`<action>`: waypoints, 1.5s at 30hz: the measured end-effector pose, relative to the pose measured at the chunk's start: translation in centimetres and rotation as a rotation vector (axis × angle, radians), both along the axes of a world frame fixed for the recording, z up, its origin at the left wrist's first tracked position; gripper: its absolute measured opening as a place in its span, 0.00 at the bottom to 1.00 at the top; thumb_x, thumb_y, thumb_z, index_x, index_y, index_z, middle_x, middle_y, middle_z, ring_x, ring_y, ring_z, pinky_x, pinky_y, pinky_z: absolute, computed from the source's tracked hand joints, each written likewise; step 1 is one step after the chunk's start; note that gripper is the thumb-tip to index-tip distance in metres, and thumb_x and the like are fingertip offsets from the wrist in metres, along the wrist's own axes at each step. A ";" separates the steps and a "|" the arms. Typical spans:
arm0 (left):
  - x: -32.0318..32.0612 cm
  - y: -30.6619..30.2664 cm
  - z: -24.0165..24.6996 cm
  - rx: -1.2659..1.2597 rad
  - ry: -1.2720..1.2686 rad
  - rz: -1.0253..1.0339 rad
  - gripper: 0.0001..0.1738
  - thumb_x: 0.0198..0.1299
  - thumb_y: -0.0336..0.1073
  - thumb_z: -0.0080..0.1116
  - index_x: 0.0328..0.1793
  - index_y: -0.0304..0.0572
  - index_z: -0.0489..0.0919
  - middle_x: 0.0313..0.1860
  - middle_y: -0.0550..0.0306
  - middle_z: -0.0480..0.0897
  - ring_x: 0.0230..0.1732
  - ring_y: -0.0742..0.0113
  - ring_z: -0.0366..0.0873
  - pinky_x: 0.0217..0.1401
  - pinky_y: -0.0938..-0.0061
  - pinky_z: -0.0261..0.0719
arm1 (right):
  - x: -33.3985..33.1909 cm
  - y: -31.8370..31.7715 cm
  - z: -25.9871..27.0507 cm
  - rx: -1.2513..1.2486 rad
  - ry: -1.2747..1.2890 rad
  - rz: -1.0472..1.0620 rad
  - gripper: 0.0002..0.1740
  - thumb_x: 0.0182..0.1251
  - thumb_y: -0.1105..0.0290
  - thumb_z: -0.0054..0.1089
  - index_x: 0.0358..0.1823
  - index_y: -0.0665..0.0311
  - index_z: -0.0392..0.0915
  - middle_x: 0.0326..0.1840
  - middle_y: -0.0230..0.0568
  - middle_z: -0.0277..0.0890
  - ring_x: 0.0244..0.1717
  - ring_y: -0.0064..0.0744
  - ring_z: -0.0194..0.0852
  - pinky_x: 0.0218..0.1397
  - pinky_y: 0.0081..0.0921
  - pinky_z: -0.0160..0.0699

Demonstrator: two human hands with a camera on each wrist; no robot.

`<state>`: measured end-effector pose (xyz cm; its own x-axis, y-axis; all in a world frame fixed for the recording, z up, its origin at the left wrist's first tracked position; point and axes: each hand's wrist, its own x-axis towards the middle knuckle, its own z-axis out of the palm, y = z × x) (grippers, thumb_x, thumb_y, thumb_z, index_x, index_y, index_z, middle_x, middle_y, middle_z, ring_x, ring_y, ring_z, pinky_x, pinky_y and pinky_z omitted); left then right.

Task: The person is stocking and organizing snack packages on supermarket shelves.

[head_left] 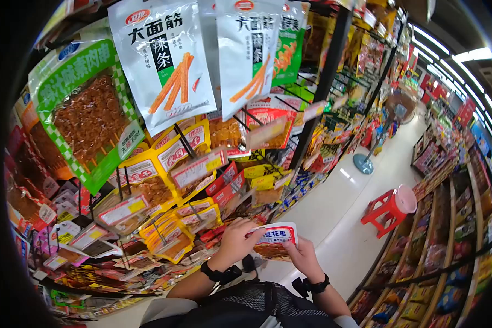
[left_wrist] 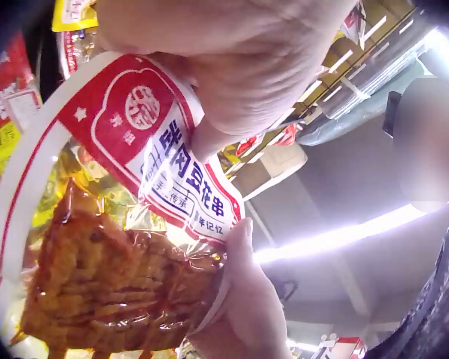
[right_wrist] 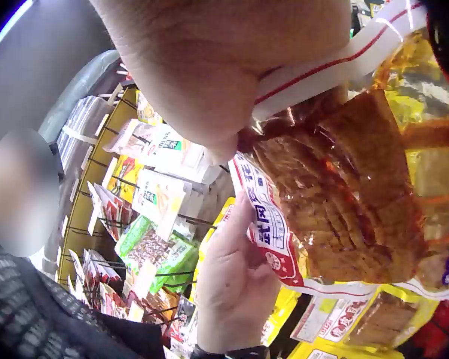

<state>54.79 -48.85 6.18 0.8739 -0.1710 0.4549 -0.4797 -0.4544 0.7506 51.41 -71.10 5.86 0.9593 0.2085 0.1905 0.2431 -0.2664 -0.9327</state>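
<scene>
Both hands hold one snack packet [head_left: 273, 234] in front of the body, low in the head view. It has a red and white printed header, and brown slabs on sticks show through its clear front [left_wrist: 120, 277]. My left hand [head_left: 236, 243] pinches the header end, its thumb lying over the print in the left wrist view. My right hand [head_left: 305, 259] grips the opposite side, thumb on the front. In the right wrist view the packet [right_wrist: 337, 194] spans the space between the right hand [right_wrist: 232, 67] and the left hand [right_wrist: 236, 288].
A shelf rack at left carries hanging snack bags, among them a green bag [head_left: 90, 109], white bags [head_left: 161, 65] and yellow packets [head_left: 169, 235]. Price tags [head_left: 199, 167] jut out. A red stool [head_left: 385, 210] and a fan [head_left: 363, 163] stand in the aisle; more shelves [head_left: 437, 240] line the right.
</scene>
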 end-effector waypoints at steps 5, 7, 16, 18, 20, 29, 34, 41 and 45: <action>5.9 0.4 3.6 -0.184 -0.089 -0.006 0.09 0.61 0.35 0.65 0.36 0.35 0.84 0.31 0.52 0.82 0.32 0.53 0.78 0.36 0.63 0.75 | 9.0 -0.8 0.6 0.061 0.142 0.088 0.15 0.78 0.63 0.53 0.50 0.68 0.81 0.41 0.35 0.83 0.41 0.20 0.77 0.46 0.25 0.77; 8.2 1.1 5.2 -0.157 -0.182 0.025 0.09 0.62 0.35 0.65 0.35 0.35 0.84 0.30 0.51 0.81 0.32 0.54 0.78 0.35 0.64 0.75 | 12.2 0.1 1.6 0.112 0.051 0.121 0.18 0.79 0.60 0.52 0.50 0.69 0.81 0.42 0.31 0.83 0.44 0.18 0.75 0.49 0.24 0.76; 14.2 2.6 9.8 -0.054 -0.565 0.079 0.07 0.55 0.27 0.67 0.39 0.39 0.80 0.29 0.53 0.80 0.31 0.54 0.75 0.34 0.64 0.73 | 20.9 2.1 4.1 0.264 -0.051 0.212 0.21 0.80 0.55 0.51 0.49 0.69 0.82 0.43 0.29 0.82 0.45 0.18 0.74 0.50 0.22 0.73; 14.9 2.7 10.4 -0.016 -0.597 0.113 0.07 0.52 0.27 0.67 0.37 0.40 0.81 0.28 0.54 0.80 0.31 0.54 0.75 0.34 0.64 0.73 | 22.5 2.0 4.1 0.264 -0.099 0.230 0.22 0.79 0.54 0.51 0.49 0.69 0.81 0.41 0.28 0.81 0.43 0.17 0.73 0.48 0.21 0.72; 15.0 2.6 11.1 0.004 -0.607 0.147 0.05 0.48 0.26 0.67 0.32 0.40 0.82 0.28 0.55 0.79 0.30 0.54 0.75 0.34 0.64 0.73 | 23.4 2.1 4.3 0.252 -0.140 0.232 0.22 0.79 0.54 0.51 0.49 0.68 0.81 0.39 0.26 0.79 0.41 0.15 0.70 0.46 0.20 0.71; 16.6 2.1 13.0 0.039 -0.560 0.246 0.07 0.51 0.29 0.71 0.29 0.41 0.81 0.25 0.55 0.77 0.29 0.53 0.74 0.34 0.62 0.71 | 26.3 3.1 6.3 0.346 -0.056 0.384 0.20 0.80 0.58 0.51 0.56 0.69 0.79 0.48 0.27 0.79 0.49 0.16 0.71 0.54 0.23 0.73; 17.4 2.3 12.8 -0.003 -0.563 0.184 0.04 0.54 0.26 0.65 0.30 0.37 0.79 0.25 0.50 0.75 0.28 0.50 0.73 0.32 0.62 0.71 | 27.5 3.4 5.8 0.318 -0.032 0.448 0.21 0.81 0.57 0.49 0.58 0.67 0.79 0.52 0.29 0.80 0.53 0.17 0.71 0.60 0.24 0.72; 19.0 3.3 10.6 -0.015 -0.440 0.408 0.07 0.62 0.28 0.59 0.31 0.33 0.79 0.25 0.45 0.77 0.30 0.43 0.76 0.38 0.58 0.74 | 29.8 5.0 4.4 0.276 0.117 0.503 0.21 0.82 0.59 0.46 0.61 0.68 0.76 0.51 0.31 0.80 0.50 0.18 0.72 0.57 0.25 0.74; 19.9 4.6 10.4 0.259 -0.605 0.693 0.07 0.64 0.27 0.58 0.45 0.31 0.82 0.38 0.41 0.81 0.43 0.43 0.77 0.51 0.55 0.72 | 27.9 5.6 8.6 -0.008 -0.196 0.275 0.25 0.78 0.64 0.50 0.70 0.67 0.64 0.54 0.49 0.81 0.52 0.47 0.82 0.57 0.35 0.77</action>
<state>74.74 -44.28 16.60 0.4480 0.1377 0.8834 -0.3151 -0.9003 0.3002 79.28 -65.49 14.49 0.8120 0.4569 0.3632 0.4816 -0.1728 -0.8592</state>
